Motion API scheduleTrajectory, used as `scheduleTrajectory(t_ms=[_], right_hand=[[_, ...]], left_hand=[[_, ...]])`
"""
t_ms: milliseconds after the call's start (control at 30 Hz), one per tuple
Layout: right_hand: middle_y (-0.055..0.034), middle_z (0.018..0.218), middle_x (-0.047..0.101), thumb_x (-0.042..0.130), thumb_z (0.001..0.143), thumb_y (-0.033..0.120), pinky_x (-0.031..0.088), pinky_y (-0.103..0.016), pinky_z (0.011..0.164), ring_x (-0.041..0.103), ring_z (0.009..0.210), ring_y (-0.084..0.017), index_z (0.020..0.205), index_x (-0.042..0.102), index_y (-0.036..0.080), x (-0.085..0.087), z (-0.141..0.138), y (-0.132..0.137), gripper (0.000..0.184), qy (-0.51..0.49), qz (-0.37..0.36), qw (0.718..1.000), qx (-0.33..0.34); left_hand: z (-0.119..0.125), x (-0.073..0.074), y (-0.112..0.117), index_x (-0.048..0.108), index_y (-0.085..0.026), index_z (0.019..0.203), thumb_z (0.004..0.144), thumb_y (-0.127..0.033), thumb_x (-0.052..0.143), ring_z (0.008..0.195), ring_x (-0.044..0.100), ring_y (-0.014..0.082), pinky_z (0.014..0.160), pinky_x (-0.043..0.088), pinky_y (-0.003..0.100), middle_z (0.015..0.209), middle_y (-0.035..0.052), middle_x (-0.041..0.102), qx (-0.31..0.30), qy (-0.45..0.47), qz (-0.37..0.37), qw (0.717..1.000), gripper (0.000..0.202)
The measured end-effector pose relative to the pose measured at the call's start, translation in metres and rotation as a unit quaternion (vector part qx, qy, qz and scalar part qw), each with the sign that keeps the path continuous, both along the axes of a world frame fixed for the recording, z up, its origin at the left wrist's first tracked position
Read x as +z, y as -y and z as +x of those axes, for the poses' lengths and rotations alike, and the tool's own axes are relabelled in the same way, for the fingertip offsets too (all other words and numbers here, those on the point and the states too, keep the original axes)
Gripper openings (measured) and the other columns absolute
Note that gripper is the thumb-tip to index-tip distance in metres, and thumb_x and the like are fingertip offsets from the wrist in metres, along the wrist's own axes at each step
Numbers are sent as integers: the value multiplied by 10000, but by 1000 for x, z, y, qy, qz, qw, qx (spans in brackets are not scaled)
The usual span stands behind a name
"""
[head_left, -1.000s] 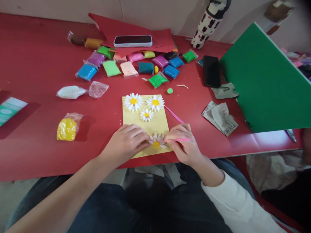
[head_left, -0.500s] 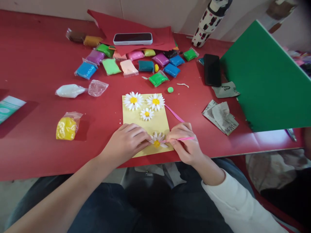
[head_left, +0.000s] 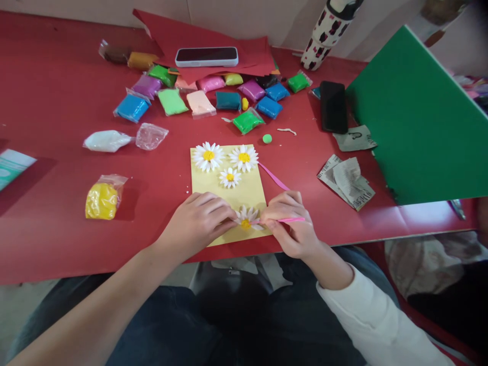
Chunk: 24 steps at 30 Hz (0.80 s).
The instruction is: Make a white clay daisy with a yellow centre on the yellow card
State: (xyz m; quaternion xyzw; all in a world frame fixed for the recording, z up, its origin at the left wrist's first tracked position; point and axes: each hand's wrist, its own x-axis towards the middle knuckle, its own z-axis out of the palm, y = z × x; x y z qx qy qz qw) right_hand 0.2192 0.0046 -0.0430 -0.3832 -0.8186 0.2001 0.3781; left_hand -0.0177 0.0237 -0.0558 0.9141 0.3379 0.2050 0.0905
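Near the table's front edge, a white clay daisy [head_left: 246, 221] with a yellow centre lies on a pale yellow card [head_left: 224, 195]. My left hand [head_left: 202, 216] is closed, its fingertips pinched at the daisy's left petals. From the other side, my right hand [head_left: 290, 223] grips a thin pink modelling tool [head_left: 293, 219], whose tip reaches the flower's centre. Higher on the card sit three more daisies: one top left [head_left: 208, 156], one top right [head_left: 244, 158] and a smaller one [head_left: 230, 178] below them. A second pink tool [head_left: 272, 175] rests against the card's right side.
Several clay packets [head_left: 172, 101] lie along the back, near a white-edged phone [head_left: 206, 57] on red sheets. A yellow clay bag [head_left: 101, 201] and white clay [head_left: 107, 141] lie left. Rightward are a black phone [head_left: 333, 107], newspaper scraps [head_left: 348, 180], a green board [head_left: 423, 132] and a tumbler [head_left: 326, 38].
The view has shifted very slightly. Both hands, the daisy and the pink tool hold nearly the same positions as before.
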Motion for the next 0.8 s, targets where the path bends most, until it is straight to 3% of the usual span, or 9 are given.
scheduleTrajectory(t_ms=[800], right_hand=[[11,748,701,500,879,157,364,-392,758,585,728,-176,804,588,233,-2,-1,1,139,35,6,999,-8]], left_hand=[[-1,-3,1,631,-213,932,949,-365,535,827,636,179,712,425,304,873,17,711,8,-9,3,1000,181]])
